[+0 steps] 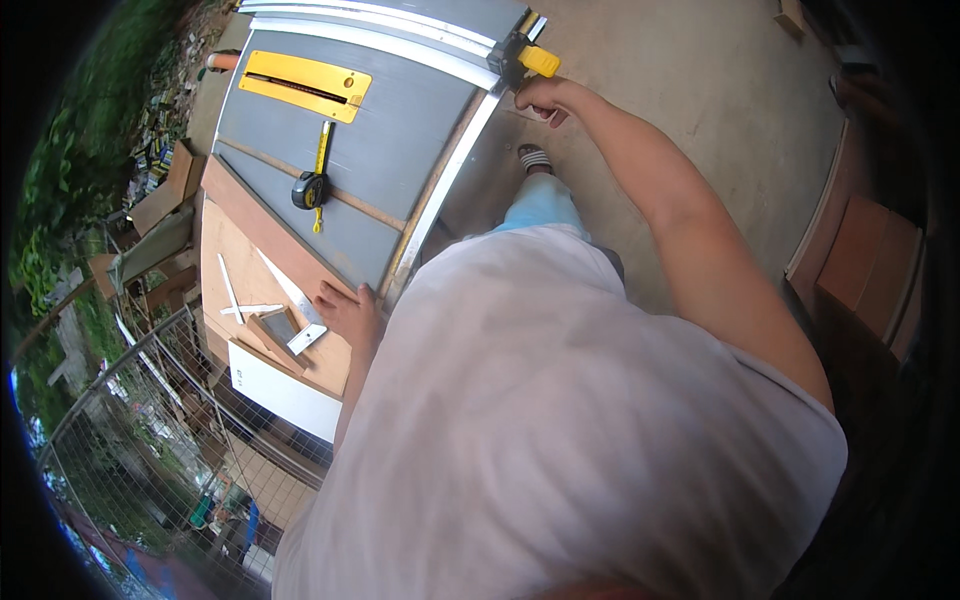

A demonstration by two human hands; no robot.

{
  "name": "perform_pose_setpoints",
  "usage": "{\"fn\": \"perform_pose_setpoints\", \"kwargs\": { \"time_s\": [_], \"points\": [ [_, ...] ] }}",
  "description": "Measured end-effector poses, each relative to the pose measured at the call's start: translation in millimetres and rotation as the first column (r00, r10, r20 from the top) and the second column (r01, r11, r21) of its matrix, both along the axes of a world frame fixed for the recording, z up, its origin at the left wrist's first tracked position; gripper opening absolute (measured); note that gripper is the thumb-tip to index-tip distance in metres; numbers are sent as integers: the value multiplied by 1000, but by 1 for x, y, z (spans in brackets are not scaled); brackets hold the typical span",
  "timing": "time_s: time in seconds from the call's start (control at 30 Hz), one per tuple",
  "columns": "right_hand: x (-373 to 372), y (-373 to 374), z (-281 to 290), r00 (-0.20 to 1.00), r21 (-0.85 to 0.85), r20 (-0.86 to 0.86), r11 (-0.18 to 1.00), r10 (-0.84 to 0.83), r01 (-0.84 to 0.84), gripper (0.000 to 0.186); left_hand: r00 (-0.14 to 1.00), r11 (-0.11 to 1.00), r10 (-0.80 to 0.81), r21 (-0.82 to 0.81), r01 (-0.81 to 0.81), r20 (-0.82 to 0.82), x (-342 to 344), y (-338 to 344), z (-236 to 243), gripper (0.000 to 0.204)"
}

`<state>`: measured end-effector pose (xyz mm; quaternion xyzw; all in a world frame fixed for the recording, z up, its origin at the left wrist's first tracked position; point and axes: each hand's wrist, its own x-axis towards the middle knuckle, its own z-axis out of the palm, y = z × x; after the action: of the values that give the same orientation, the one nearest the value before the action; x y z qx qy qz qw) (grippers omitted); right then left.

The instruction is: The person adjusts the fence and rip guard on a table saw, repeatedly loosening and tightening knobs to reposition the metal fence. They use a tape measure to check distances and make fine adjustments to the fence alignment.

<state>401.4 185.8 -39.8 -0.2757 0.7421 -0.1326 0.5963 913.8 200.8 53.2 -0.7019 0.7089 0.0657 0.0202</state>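
Note:
My left hand [350,312] lies with fingers apart at the near end of a long brown board [275,225], which runs slantwise over the saw table. My right hand [547,98] is at the table's right corner, just under the yellow lever [540,60] of the rip fence. Its fingers are curled in, and what they grip is hidden. A tape measure [310,190] with some yellow blade out lies on the grey table saw top [400,150], right of the board. Farther off, a yellow throat plate [305,86] with a dark slot sits in that top.
Left of the board, a plywood surface [225,240] bears a try square [290,290], white strips [228,285] and a small wood block [275,330]. A white panel [285,390] lies nearer me. Wire fencing [130,420] stands left; brown boxes [870,265] stand right.

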Motion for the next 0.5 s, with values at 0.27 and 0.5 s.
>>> {"fn": "perform_pose_setpoints", "kwargs": {
  "time_s": [0.27, 0.5],
  "points": [
    [20, -4, -17, 817, -111, -575, 985, 42, -129, 36, 1000, 999, -8, -42, 9, 17, 2, -3, -6, 81],
    [40, 5, 28, 831, -108, -551, 994, -75, 19, 37, 994, 992, 87, -89, -92, -61, -4, 5, 1, 80]
  ]
}}
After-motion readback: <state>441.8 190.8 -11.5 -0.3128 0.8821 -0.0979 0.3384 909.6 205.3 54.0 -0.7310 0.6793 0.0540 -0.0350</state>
